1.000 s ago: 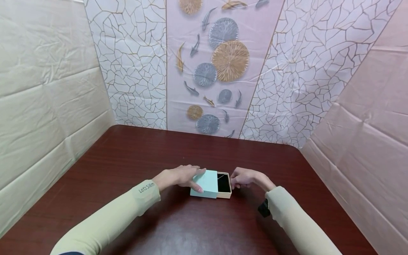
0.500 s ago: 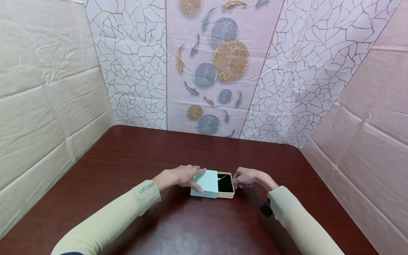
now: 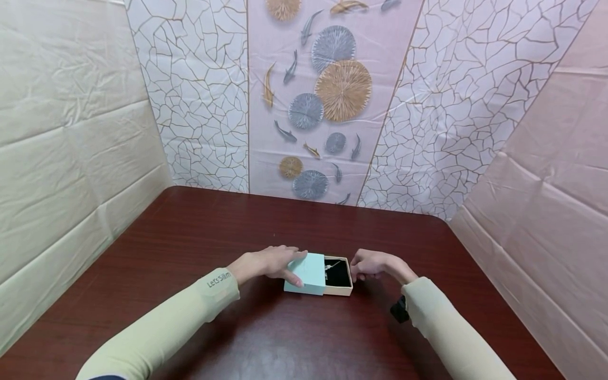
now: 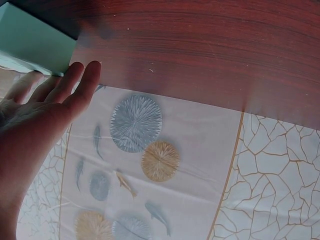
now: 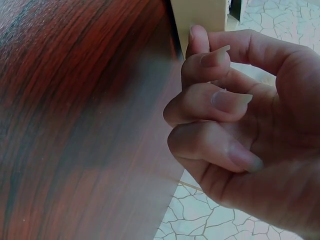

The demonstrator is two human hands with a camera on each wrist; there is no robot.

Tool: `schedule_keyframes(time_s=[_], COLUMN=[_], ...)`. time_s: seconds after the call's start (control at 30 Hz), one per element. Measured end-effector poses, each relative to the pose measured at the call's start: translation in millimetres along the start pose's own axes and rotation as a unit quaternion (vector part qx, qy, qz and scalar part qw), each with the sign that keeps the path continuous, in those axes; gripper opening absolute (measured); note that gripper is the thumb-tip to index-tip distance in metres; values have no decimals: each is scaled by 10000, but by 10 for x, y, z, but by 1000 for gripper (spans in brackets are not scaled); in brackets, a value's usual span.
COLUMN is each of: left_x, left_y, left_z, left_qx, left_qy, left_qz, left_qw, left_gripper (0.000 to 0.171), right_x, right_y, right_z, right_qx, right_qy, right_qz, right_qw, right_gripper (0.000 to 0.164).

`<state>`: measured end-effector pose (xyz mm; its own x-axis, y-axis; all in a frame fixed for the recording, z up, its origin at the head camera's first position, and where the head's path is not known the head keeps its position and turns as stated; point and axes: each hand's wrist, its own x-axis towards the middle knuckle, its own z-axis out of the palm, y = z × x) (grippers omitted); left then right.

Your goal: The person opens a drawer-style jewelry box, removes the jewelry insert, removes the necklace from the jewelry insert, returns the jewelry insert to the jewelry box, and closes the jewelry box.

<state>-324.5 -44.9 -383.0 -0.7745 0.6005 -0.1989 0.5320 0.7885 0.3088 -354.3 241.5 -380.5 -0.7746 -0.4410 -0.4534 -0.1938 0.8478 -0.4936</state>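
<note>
A light blue jewellery box sleeve [image 3: 311, 272] lies flat on the table, its cream drawer [image 3: 338, 291] partly out to the right. On the black padding [image 3: 339, 276] inside shows a thin silver-coloured necklace [image 3: 329, 266], partly hidden under the sleeve. My left hand [image 3: 272, 263] grips the sleeve from the left, thumb along the near side and fingers toward the far side. At the drawer's right end, my right hand [image 3: 371, 264] pinches the wall between thumb and index finger; the other fingers curl in, as the right wrist view shows beside the drawer wall [image 5: 202, 15].
The box rests on a dark red wood-grain table [image 3: 228, 221]. Behind the table hangs a patterned cloth [image 3: 309, 142], with pale fabric walls at left [image 3: 71, 158] and right [image 3: 546, 184]. A dark device [image 3: 400, 310] sits at my right wrist.
The drawer has slid further right out of the sleeve along with my right hand, uncovering more of the black padding and the necklace. My left hand and the sleeve have stayed nearly still.
</note>
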Motion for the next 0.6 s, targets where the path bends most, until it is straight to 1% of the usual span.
schedule_keyframes(time_s=[0.23, 0.6], left_x=[-4, -12], left_y=[4, 12], left_z=[1, -11], left_qx=[-27, -27], left_qy=[-11, -15], left_qz=[-19, -8], left_qw=[10000, 10000], left_gripper=[87, 88], right_x=[-18, -43], right_y=[3, 13], right_z=[-10, -24], right_qx=[-85, -154], right_qy=[5, 10], right_qz=[-13, 82], right_qw=[10000, 9998], right_gripper=[18, 16])
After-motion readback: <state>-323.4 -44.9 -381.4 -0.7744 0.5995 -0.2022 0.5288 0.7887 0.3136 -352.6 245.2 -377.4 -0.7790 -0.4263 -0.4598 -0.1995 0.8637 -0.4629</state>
